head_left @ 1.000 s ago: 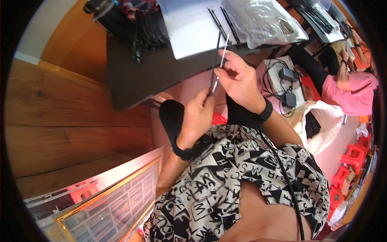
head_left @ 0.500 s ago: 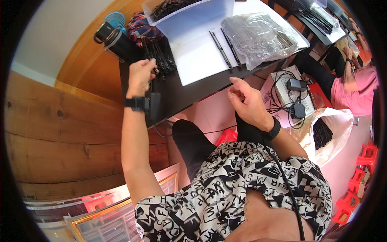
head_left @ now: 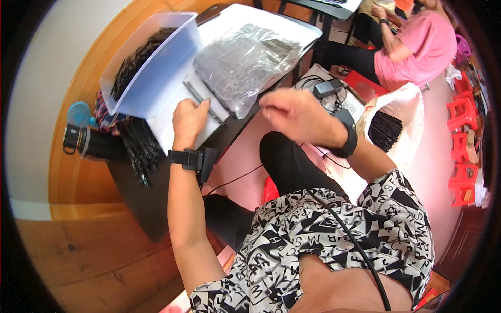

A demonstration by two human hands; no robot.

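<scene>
My left hand (head_left: 189,123) is over the white board (head_left: 166,112), its fingers curled away from me and the thumb to the right. Whatever it holds, if anything, is hidden. Just beyond its thumb lie slim dark rods (head_left: 196,92) on the board. My right hand (head_left: 300,116) hovers in front of the table's edge, with its fingers bunched and smeared by motion. No object shows in it. Left of my left hand, a bundle of thin black sticks (head_left: 140,148) rests on the dark table (head_left: 141,201).
A translucent bin (head_left: 162,78) of dark pieces and a clear plastic bag (head_left: 245,62) of thin sticks stand on the table. A black bottle (head_left: 99,144) is at the left. A white sack (head_left: 409,117) and a person in a pink shirt (head_left: 417,52) are at the right.
My left hand has moved right, from the black stick bundle to the rods on the board. The view has turned toward the right. My right hand has drawn its fingers together.
</scene>
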